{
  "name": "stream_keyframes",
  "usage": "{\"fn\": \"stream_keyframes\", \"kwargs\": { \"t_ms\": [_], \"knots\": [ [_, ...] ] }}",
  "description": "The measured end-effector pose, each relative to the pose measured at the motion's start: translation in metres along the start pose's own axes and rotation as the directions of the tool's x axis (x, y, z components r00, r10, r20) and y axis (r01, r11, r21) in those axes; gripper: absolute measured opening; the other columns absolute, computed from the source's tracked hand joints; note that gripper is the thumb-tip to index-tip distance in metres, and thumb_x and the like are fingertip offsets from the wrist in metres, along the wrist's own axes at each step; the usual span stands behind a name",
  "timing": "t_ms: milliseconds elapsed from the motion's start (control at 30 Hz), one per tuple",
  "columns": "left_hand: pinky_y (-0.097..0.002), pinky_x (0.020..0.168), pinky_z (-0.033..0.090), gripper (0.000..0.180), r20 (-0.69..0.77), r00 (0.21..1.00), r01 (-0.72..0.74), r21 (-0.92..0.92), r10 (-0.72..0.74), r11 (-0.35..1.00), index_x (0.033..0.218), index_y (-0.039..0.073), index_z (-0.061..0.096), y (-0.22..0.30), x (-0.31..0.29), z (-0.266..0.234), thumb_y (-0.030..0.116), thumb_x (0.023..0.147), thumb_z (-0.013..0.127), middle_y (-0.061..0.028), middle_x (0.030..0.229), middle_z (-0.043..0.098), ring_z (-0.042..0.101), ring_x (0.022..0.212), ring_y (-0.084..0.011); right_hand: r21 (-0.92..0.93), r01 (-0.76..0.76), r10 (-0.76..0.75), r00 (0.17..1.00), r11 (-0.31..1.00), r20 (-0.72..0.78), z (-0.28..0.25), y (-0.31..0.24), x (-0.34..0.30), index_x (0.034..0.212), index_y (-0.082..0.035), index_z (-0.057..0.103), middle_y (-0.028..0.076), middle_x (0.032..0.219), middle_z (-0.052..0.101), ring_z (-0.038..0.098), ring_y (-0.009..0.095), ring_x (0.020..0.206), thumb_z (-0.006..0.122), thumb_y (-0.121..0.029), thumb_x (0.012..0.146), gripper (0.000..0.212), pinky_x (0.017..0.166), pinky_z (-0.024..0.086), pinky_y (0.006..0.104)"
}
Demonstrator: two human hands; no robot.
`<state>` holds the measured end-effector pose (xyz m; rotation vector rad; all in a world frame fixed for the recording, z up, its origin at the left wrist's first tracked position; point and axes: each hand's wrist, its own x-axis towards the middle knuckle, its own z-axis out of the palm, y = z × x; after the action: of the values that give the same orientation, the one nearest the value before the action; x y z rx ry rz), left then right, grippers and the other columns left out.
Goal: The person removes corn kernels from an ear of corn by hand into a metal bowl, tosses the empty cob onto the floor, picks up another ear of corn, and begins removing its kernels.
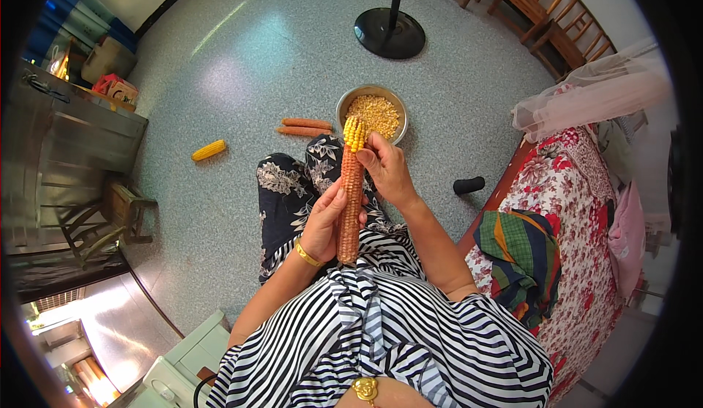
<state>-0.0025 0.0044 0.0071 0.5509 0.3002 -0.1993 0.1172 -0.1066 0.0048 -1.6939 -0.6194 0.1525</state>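
Observation:
An ear of corn (351,203) points away from me above my lap. Most of its length is a bare reddish cob, with yellow kernels left only at the far end. My left hand (327,218) is closed around the cob's middle. Up at the kernels, my right hand (384,168) grips the ear, its thumb pressed to the edge of the yellow rows. Just beyond stands a metal bowl (401,108) holding loose kernels (373,113). Two bare cobs (306,123) lie on the floor left of the bowl. Farther left rests a full yellow ear of corn (209,150).
A round black stand base (389,33) sits on the speckled floor (242,108) ahead. Wooden chairs (521,9) line the far right. At right is a bed with a floral cover (564,225) and a plaid cloth (518,254); a black cylinder (469,185) lies nearby. A small wooden chair (117,207) stands left.

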Motion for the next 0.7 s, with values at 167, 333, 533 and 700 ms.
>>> {"fn": "stream_keyframes", "kwargs": {
  "t_ms": [167, 333, 533, 700],
  "knots": [
    [-0.0243, 0.064, 0.051, 0.04, 0.01, 1.0, 0.005, -0.054, -0.004, 0.999, 0.129, 0.007, 0.04, 0.001, 0.0, 0.0, 0.024, 0.093, 0.048, -0.009, 0.094, 0.057, 0.058, 0.073, -0.0149, -0.035, 0.076, -0.077, 0.996, 0.997, -0.034, 0.003, 0.001, -0.003, 0.078, -0.002, 0.047, 0.004, 0.062, 0.048, 0.045, 0.012, 0.055, 0.058, -0.028, 0.088, 0.03, 0.049, 0.038, 0.0282],
    [-0.0249, 0.064, 0.052, 0.038, 0.001, 1.0, -0.005, -0.069, 0.006, 0.998, 0.126, 0.006, 0.041, 0.002, -0.001, -0.001, 0.024, 0.093, 0.049, -0.0091, 0.093, 0.056, 0.058, 0.073, -0.0151, -0.02, -0.048, 0.047, 0.998, 0.999, -0.053, -0.004, -0.001, -0.004, 0.081, -0.003, 0.05, 0.004, 0.067, 0.054, 0.052, 0.013, 0.059, 0.059, -0.02, 0.086, 0.02, 0.053, 0.042, 0.0275],
    [-0.0259, 0.064, 0.052, 0.037, 0.01, 1.0, -0.011, -0.052, 0.011, 0.999, 0.122, 0.006, 0.041, 0.001, -0.001, 0.001, 0.026, 0.093, 0.049, -0.0094, 0.094, 0.055, 0.057, 0.074, -0.0155, -0.401, 0.076, -0.216, 0.924, 0.913, -0.317, -0.042, 0.014, 0.046, 0.095, -0.002, 0.054, 0.007, 0.076, 0.058, 0.057, 0.017, 0.067, 0.06, -0.017, 0.085, 0.019, 0.06, 0.047, 0.0319],
    [-0.0263, 0.064, 0.051, 0.036, 0.0, 1.0, -0.013, -0.038, 0.013, 0.999, 0.121, 0.006, 0.04, 0.001, -0.002, 0.0, 0.027, 0.093, 0.047, -0.0096, 0.094, 0.054, 0.056, 0.075, -0.0158, -0.433, -0.039, -0.147, 0.91, 0.901, -0.387, -0.051, 0.02, 0.046, 0.093, -0.002, 0.054, 0.008, 0.074, 0.056, 0.055, 0.017, 0.066, 0.056, -0.023, 0.089, 0.021, 0.059, 0.046, 0.0322]
  ]
}}
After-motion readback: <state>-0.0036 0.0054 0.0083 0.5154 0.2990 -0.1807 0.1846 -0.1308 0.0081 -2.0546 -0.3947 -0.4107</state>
